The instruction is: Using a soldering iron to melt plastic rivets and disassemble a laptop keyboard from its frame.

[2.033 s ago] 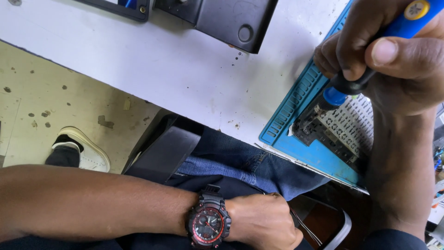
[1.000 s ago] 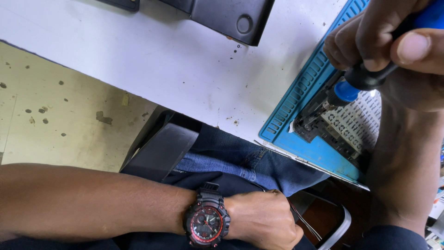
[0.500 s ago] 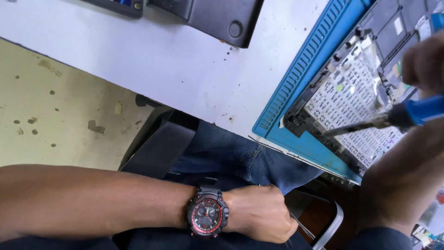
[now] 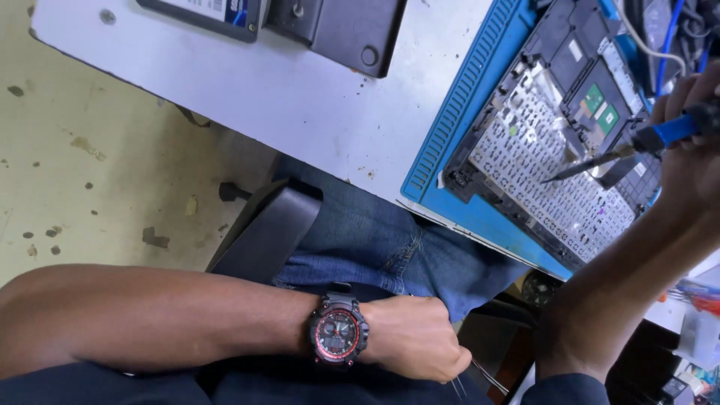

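While the right hand grips a blue-handled screwdriver over the opened laptop on its blue mat, the left hand rests closed in the lap, below the desk.

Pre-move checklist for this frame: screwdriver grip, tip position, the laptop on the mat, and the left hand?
1. Right hand grips the screwdriver by its blue handle: ok.
2. Tip over the opened laptop, above the metal keyboard backing: ok; seated on a screw: cannot tell.
3. Laptop lies on the blue mat: ok.
4. Left hand steadying the laptop: not ok, it rests at the lap, wearing a watch.
5. Left hand's hold: cannot tell.
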